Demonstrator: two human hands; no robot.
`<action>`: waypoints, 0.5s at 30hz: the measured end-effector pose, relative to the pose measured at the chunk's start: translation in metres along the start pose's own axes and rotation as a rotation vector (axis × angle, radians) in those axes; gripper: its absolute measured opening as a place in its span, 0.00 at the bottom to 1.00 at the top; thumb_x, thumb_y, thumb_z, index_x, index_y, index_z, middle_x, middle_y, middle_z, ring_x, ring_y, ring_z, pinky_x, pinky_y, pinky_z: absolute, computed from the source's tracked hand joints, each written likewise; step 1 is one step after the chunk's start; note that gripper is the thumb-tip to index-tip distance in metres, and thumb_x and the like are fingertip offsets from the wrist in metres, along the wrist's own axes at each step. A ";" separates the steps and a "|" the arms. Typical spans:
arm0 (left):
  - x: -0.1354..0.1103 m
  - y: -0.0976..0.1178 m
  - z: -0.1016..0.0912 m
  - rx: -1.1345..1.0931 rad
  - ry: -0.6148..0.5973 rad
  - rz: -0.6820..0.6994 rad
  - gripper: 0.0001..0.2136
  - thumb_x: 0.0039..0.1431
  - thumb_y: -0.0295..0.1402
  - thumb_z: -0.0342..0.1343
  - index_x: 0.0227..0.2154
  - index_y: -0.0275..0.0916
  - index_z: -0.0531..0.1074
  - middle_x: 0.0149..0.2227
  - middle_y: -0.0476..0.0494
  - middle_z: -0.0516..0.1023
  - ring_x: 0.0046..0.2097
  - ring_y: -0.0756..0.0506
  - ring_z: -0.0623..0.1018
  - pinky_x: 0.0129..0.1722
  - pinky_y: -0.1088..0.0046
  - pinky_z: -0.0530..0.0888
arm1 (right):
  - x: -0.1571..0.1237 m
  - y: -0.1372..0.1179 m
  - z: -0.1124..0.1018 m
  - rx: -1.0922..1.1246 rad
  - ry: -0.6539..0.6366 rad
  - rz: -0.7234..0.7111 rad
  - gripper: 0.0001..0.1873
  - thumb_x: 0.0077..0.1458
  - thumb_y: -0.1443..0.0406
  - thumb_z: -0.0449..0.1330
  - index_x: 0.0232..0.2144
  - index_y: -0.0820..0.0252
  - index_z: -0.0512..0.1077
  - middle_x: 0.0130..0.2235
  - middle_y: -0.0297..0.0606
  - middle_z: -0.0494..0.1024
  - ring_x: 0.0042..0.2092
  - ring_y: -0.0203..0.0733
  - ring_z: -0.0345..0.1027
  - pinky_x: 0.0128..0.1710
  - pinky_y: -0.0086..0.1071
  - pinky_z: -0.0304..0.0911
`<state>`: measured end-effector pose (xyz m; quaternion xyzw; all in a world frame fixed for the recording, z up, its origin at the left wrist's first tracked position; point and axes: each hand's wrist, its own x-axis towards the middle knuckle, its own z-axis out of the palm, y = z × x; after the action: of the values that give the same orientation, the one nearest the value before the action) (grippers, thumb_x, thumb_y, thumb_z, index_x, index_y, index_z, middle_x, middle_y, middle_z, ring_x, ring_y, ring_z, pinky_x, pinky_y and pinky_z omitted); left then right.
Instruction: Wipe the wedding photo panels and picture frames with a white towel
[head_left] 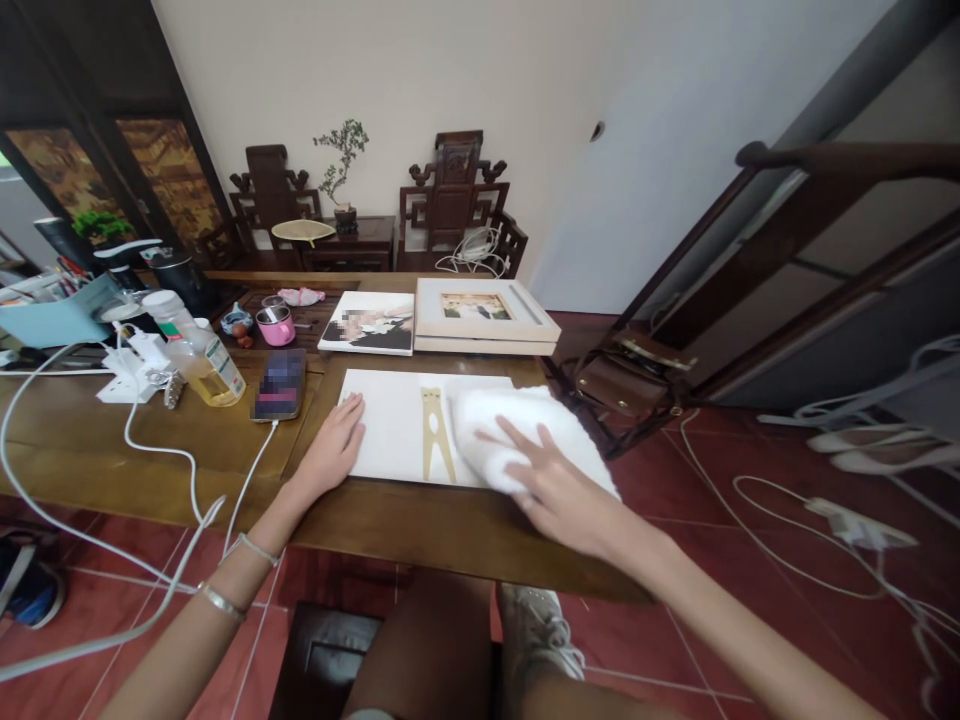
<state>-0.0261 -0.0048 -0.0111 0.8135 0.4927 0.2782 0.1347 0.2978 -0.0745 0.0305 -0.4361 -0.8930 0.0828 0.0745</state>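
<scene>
A flat white box or album (386, 430) with a gold mark on its cover lies near the front edge of the wooden table. My left hand (335, 442) rests flat on its left edge, fingers stretched out. Over the right part of the cover, my right hand (555, 490) presses a bunched white towel (559, 430), with some fingers spread on top and cloth gathered under the palm. The towel hides the cover's right side and hangs past it to the right.
Behind lie a photo book (367, 322) and a framed-picture box (487, 315). To the left are a phone (279, 385) on a charging cable, a bottle (210, 370), a pink mug (275, 325) and a power strip (135, 365). A chair (630, 380) stands right.
</scene>
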 end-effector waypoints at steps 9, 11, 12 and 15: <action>0.000 -0.002 0.000 0.015 -0.021 0.020 0.23 0.65 0.36 0.41 0.59 0.32 0.62 0.64 0.33 0.60 0.66 0.40 0.58 0.65 0.54 0.55 | -0.007 -0.008 -0.002 0.048 -0.005 -0.034 0.17 0.49 0.75 0.48 0.38 0.61 0.72 0.64 0.44 0.59 0.68 0.54 0.33 0.62 0.63 0.39; 0.000 -0.001 -0.002 0.014 -0.027 0.019 0.23 0.65 0.36 0.41 0.59 0.31 0.62 0.63 0.32 0.60 0.66 0.40 0.58 0.65 0.54 0.54 | 0.021 0.013 -0.003 0.036 0.001 0.009 0.16 0.53 0.73 0.48 0.41 0.62 0.71 0.63 0.48 0.61 0.68 0.55 0.36 0.61 0.64 0.39; 0.001 -0.001 -0.002 0.012 -0.029 0.019 0.23 0.65 0.36 0.41 0.59 0.31 0.62 0.63 0.32 0.60 0.66 0.40 0.58 0.65 0.54 0.55 | 0.036 0.024 -0.004 0.026 0.000 0.029 0.16 0.55 0.72 0.47 0.42 0.63 0.71 0.62 0.51 0.62 0.68 0.55 0.37 0.61 0.64 0.39; 0.001 -0.001 -0.003 0.006 -0.027 0.012 0.23 0.65 0.37 0.42 0.59 0.32 0.63 0.63 0.33 0.61 0.66 0.40 0.58 0.65 0.54 0.55 | 0.077 0.048 -0.006 0.004 0.002 0.097 0.17 0.57 0.71 0.46 0.44 0.66 0.70 0.59 0.55 0.66 0.67 0.56 0.40 0.60 0.63 0.40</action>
<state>-0.0281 -0.0038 -0.0090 0.8206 0.4868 0.2662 0.1372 0.2886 0.0159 0.0307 -0.4789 -0.8705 0.0876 0.0724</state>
